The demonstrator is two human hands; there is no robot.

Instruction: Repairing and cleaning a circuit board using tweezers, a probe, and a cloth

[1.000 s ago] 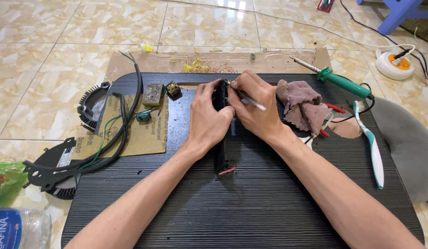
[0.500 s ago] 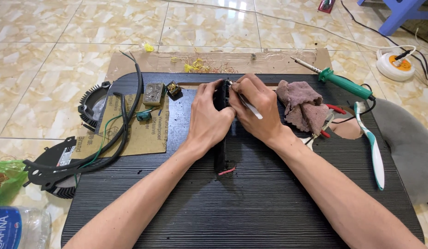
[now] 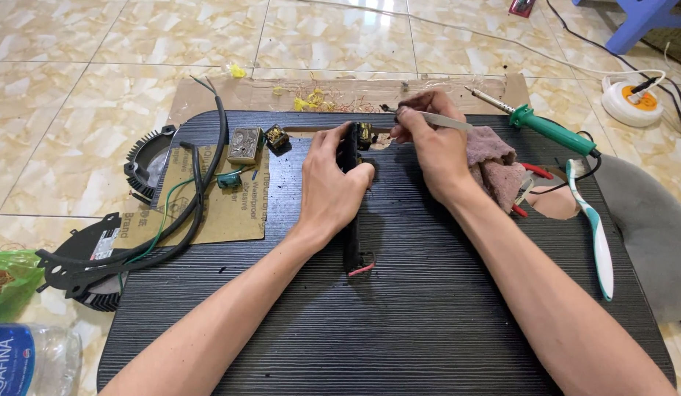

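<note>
Your left hand (image 3: 333, 183) grips the black board (image 3: 351, 220), stood on edge mid-tray (image 3: 399, 323). Your right hand (image 3: 436, 143), at 2 o'clock from it, pinches tweezers (image 3: 428, 116), tips by the board's top. The soldering iron (image 3: 538, 126) lies at 3 o'clock from the tweezers.

Low black desk (image 3: 399, 323) sitting on a tiled floor (image 3: 76, 95)

On the desk: a brown card sheet (image 3: 230, 213) with black cables (image 3: 201, 191), a pinkish rag (image 3: 494, 165), a green soldering iron (image 3: 549, 130) and a toothbrush (image 3: 595, 227). A flat cardboard strip (image 3: 340, 92) lies along its far edge.
</note>
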